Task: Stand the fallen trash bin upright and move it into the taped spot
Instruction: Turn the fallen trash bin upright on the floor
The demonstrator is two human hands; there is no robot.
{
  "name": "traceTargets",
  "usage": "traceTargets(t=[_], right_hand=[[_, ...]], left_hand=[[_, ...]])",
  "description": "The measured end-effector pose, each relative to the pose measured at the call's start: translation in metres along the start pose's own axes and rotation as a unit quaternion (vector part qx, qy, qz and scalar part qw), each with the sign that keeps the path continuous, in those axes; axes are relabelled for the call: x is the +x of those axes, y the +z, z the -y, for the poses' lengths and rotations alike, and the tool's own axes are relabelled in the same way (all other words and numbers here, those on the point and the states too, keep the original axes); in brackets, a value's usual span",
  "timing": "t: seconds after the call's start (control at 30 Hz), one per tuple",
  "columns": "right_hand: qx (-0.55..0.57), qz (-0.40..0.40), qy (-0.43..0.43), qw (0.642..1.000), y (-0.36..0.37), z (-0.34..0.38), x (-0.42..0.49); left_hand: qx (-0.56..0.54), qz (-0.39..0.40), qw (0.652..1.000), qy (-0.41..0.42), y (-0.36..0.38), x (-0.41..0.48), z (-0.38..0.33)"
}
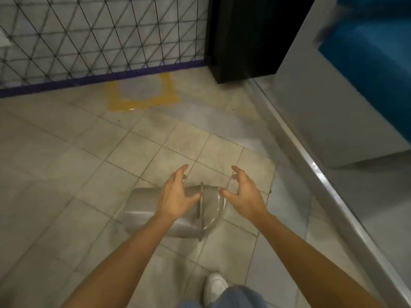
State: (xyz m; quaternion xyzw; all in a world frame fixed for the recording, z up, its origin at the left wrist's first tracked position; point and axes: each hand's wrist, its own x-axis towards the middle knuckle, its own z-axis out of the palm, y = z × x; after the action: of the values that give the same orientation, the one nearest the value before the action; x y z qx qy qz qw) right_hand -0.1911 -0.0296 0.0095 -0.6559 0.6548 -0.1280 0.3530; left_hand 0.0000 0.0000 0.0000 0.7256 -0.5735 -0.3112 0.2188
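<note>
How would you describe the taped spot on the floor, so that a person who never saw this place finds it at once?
Look along the wire mesh fence with the purple strip at its base. Where the tiled floor meets that strip, just left of the black cabinet, lies the taped spot. It is the only yellow outline there.

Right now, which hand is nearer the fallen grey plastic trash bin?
Left. The left hand is spread over the middle of the fallen grey plastic trash bin, at or just above its side. The right hand hovers open past its rimmed end, apart from it.
</note>
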Motion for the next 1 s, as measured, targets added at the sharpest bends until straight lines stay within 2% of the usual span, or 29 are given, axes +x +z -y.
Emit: traceTargets(t=[0.07, 0.17, 0.37, 0.53, 0.67, 1.0], right_hand=[[0.028, -0.008, 0.02, 0.999, 0.029, -0.023, 0.009], [0.028, -0.018, 0.037, 0.999, 0.063, -0.058, 0.022], [-0.012, -0.032, 0.024, 0.999, 0.106, -0.102, 0.046], [0.008, -0.011, 0.063, 0.998, 0.124, -0.112, 0.051], [0.033, 0.005, 0.096, 0.995, 0.13, -0.112, 0.051], [0.06, 0.002, 0.103, 0.993, 0.134, -0.112, 0.043]], left_hand=[[-0.049, 0.0, 0.999, -0.02, 0.026, 0.008, 0.021], [-0.047, 0.011, 0.999, -0.023, 0.062, 0.021, 0.049], [-0.026, 0.001, 0.999, 0.028, 0.113, 0.042, 0.077], [-0.005, -0.003, 1.0, 0.017, 0.127, 0.049, 0.081], [0.022, 0.039, 0.998, -0.034, 0.131, 0.052, 0.076], [-0.026, 0.063, 0.995, -0.071, 0.134, 0.054, 0.07]])
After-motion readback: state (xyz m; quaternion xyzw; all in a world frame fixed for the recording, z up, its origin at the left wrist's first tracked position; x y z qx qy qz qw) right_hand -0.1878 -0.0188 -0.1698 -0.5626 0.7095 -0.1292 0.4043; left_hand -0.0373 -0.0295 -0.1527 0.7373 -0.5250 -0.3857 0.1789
